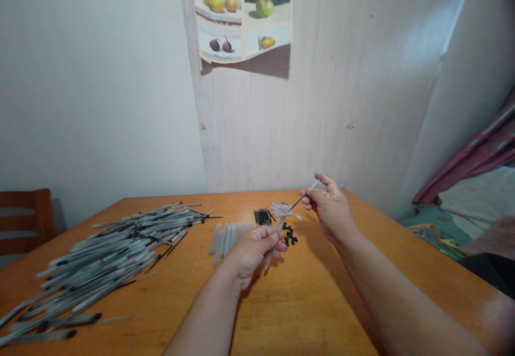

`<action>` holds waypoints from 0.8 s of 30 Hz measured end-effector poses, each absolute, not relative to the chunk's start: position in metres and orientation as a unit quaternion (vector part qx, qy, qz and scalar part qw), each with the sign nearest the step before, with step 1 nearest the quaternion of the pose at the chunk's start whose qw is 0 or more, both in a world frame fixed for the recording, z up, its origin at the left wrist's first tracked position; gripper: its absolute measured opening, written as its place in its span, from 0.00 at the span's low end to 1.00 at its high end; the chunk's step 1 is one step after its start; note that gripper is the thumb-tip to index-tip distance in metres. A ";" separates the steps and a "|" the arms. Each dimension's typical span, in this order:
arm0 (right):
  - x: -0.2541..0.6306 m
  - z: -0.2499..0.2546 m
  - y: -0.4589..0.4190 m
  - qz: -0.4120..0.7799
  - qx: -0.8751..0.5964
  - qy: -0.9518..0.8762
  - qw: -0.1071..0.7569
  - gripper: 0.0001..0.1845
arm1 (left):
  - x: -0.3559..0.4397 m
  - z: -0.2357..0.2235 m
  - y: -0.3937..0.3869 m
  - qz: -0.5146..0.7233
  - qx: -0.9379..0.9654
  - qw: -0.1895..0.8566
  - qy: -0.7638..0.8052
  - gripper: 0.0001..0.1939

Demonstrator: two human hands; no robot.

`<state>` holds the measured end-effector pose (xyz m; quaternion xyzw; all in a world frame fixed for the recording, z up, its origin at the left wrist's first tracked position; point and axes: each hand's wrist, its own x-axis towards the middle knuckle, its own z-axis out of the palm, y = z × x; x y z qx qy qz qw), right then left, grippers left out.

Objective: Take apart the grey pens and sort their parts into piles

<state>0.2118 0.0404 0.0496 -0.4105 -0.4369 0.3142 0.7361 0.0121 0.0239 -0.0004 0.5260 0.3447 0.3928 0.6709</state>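
Note:
Above the middle of the table, my left hand point(255, 247) is closed round a translucent pen barrel point(280, 226) that slants up to the right. My right hand point(330, 206) pinches a thin dark pen refill point(298, 202) with a pale end between thumb and fingers. The refill's lower end meets the upper end of the barrel; whether it is inside I cannot tell. Beneath and behind my left hand lies a row of clear barrels point(225, 240). Close by are small black plugs point(290, 236), short black sticks point(263, 216) and small whitish pieces point(280, 208).
A large heap of pens and tubes point(116, 249) covers the left side of the wooden table point(306, 313). A wooden chair point(26, 219) stands at far left. The wall with fruit pictures point(243, 18) rises behind; fabric point(475, 190) lies at right.

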 end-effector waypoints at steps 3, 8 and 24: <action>0.210 0.049 0.040 0.316 -0.414 -0.441 0.731 0.39 | 0.012 0.001 0.023 0.393 0.527 0.668 0.348 0.18; 0.209 0.047 0.042 0.316 -0.421 -0.449 0.722 0.38 | 0.012 0.003 0.021 0.386 0.534 0.663 0.355 0.18; 0.210 0.046 0.041 0.330 -0.419 -0.471 0.703 0.31 | 0.012 0.001 0.022 0.375 0.542 0.660 0.361 0.17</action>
